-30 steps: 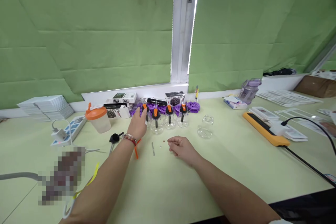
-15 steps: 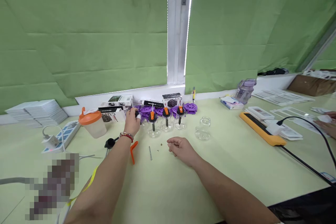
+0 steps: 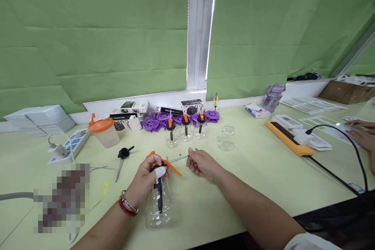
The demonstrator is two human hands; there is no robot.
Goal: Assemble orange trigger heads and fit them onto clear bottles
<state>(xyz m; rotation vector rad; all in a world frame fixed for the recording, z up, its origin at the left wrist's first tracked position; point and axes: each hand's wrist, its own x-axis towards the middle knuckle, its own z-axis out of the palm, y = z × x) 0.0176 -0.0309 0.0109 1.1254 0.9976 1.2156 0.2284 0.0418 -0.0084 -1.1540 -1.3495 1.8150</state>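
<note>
My left hand [image 3: 148, 174], a white wrap on one finger, grips the black top of a clear glass bottle [image 3: 161, 218] low in front of me. A black stem [image 3: 159, 197] hangs inside the bottle. An orange lever [image 3: 174, 168] sticks out to the right by those fingers; whether it is joined to the top is hidden. The fingers of my right hand [image 3: 202, 164] are closed on the right end of a thin metal rod [image 3: 179, 159]. Its other end points at the bottle top. A tiny brown part [image 3: 180, 154] lies on the table behind the rod.
Three similar bottles [image 3: 186, 134] stand behind, before purple plastic parts [image 3: 212, 116]. An uncapped glass bottle [image 3: 225, 142] is at right. A black top with a metal tube [image 3: 124, 152] lies left, near an orange-lidded cup [image 3: 104, 134]. Another person's hands [image 3: 363, 133] show far right.
My left hand has come nearer from the back with the bottle in it. The orange lever has left its table spot and is at the bottle top. My right hand now holds a metal rod.
</note>
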